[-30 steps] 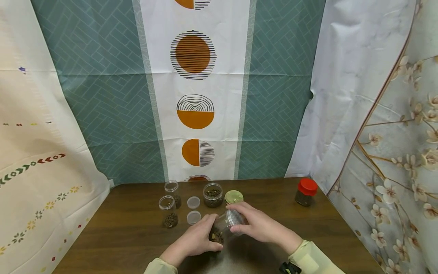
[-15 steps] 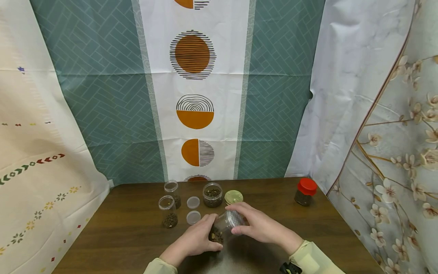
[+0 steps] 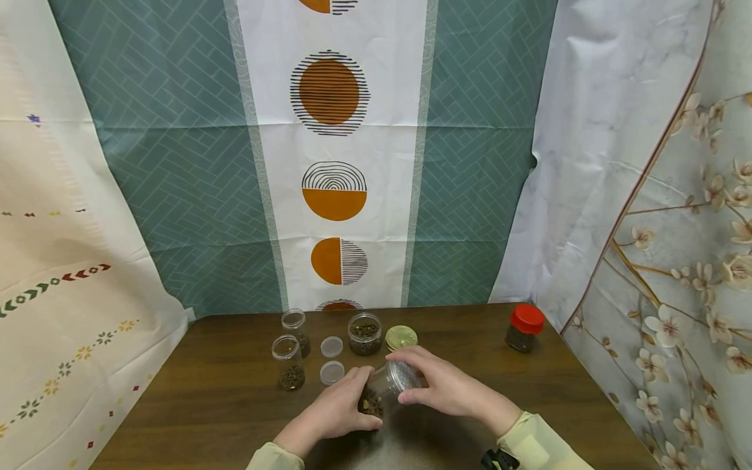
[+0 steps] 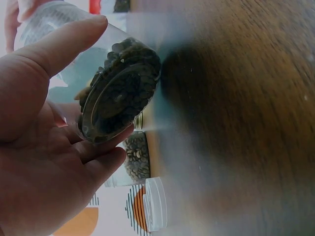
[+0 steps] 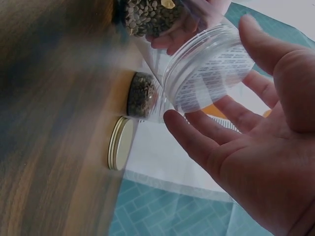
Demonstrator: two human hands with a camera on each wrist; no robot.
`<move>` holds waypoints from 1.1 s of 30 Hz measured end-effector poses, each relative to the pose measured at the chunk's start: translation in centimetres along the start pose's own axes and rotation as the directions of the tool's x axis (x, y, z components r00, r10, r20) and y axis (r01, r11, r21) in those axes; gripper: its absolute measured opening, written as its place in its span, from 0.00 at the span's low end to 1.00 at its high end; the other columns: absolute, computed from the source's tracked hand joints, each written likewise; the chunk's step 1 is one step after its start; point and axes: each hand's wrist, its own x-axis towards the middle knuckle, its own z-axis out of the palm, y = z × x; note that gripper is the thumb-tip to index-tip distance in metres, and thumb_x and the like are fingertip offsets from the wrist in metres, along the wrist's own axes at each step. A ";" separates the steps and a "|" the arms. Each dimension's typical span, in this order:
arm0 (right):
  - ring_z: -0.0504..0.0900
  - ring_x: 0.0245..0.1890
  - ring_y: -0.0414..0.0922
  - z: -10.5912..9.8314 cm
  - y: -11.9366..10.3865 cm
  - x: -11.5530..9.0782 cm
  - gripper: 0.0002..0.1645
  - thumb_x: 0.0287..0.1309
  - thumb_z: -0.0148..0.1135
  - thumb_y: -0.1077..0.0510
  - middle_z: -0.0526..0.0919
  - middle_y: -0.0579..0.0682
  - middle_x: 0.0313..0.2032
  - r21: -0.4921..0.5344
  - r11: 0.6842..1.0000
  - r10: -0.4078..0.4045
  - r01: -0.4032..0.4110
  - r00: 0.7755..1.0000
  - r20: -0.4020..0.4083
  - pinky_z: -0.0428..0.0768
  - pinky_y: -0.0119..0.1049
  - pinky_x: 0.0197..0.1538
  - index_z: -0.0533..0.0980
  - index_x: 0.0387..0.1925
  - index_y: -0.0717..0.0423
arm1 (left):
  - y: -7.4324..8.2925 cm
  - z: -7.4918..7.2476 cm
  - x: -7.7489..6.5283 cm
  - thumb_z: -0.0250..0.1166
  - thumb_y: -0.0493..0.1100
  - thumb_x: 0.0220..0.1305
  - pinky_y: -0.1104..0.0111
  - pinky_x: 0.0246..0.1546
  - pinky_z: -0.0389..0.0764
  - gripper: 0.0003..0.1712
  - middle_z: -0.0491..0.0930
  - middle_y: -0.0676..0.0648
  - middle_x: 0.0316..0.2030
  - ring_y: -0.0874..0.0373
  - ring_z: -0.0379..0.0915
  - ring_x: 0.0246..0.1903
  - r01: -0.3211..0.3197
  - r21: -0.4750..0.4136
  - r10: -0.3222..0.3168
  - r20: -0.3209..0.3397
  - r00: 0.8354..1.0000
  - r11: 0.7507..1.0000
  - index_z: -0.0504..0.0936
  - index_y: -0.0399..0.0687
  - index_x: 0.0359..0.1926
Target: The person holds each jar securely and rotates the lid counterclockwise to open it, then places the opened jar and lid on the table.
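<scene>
A clear jar [image 3: 375, 393] is tilted, its mouth toward the right and its base toward the left. Small dark pieces like beans or seeds lie in its lower end. My left hand [image 3: 335, 410] grips the jar's body near the base, thumb on one side and fingers on the other. With curled fingers and thumb, my right hand [image 3: 443, 386] holds the rim of the clear lid [image 5: 211, 73] at the jar's mouth. In the left wrist view the jar's base [image 4: 120, 98] appears just off the tabletop.
Two slim open jars, a front one [image 3: 289, 365] and a back one [image 3: 296, 329], stand left beside two clear lids [image 3: 331, 346]. Behind my hands are a wide open jar [image 3: 365, 336] and a gold lid [image 3: 402, 337]. A red-lidded jar [image 3: 525, 328] stands far right on the wooden table [image 3: 223, 385].
My right thumb has shifted slightly to the right along the lid. The left hand and the tilted jar stay nearly where they were.
</scene>
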 end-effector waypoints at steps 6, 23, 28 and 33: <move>0.77 0.70 0.50 0.2 0.0 0.2 0.38 0.74 0.70 0.36 0.75 0.48 0.73 -0.050 0.999 0.018 -0.021 0.999 -0.049 0.79 0.57 0.68 0.74 0.78 0.45 | 0.0 0.1 0.0 0.86 0.55 0.59 0.49 0.55 0.83 0.54 0.77 0.41 0.63 0.46 0.79 0.59 0.018 -0.008 -0.017 0.015 1.000 1.000 0.69 0.38 0.77; 0.83 0.49 0.44 0.1 0.0 0.3 0.40 0.73 0.70 0.34 0.79 0.50 0.67 -0.005 0.995 0.100 -0.100 0.994 -0.046 0.85 0.45 0.52 0.75 0.77 0.45 | 0.0 0.0 0.1 0.86 0.55 0.60 0.49 0.56 0.83 0.55 0.77 0.41 0.64 0.45 0.79 0.60 0.015 -0.008 -0.015 0.012 1.000 1.000 0.68 0.36 0.77; 0.83 0.47 0.45 0.1 0.1 0.3 0.39 0.73 0.72 0.37 0.78 0.49 0.67 0.011 0.997 0.083 -0.082 0.996 -0.038 0.84 0.46 0.51 0.74 0.77 0.46 | 0.0 0.1 0.1 0.86 0.56 0.60 0.48 0.56 0.83 0.55 0.77 0.42 0.64 0.45 0.79 0.61 0.019 -0.001 -0.019 0.014 1.000 1.000 0.68 0.37 0.77; 0.82 0.51 0.45 0.2 0.3 0.1 0.39 0.73 0.72 0.38 0.78 0.49 0.66 0.013 0.998 0.064 -0.064 0.997 -0.033 0.84 0.50 0.54 0.74 0.77 0.46 | 0.1 0.1 0.2 0.86 0.55 0.59 0.50 0.56 0.83 0.54 0.78 0.42 0.63 0.47 0.79 0.60 0.009 0.008 -0.009 0.010 1.000 1.000 0.69 0.39 0.76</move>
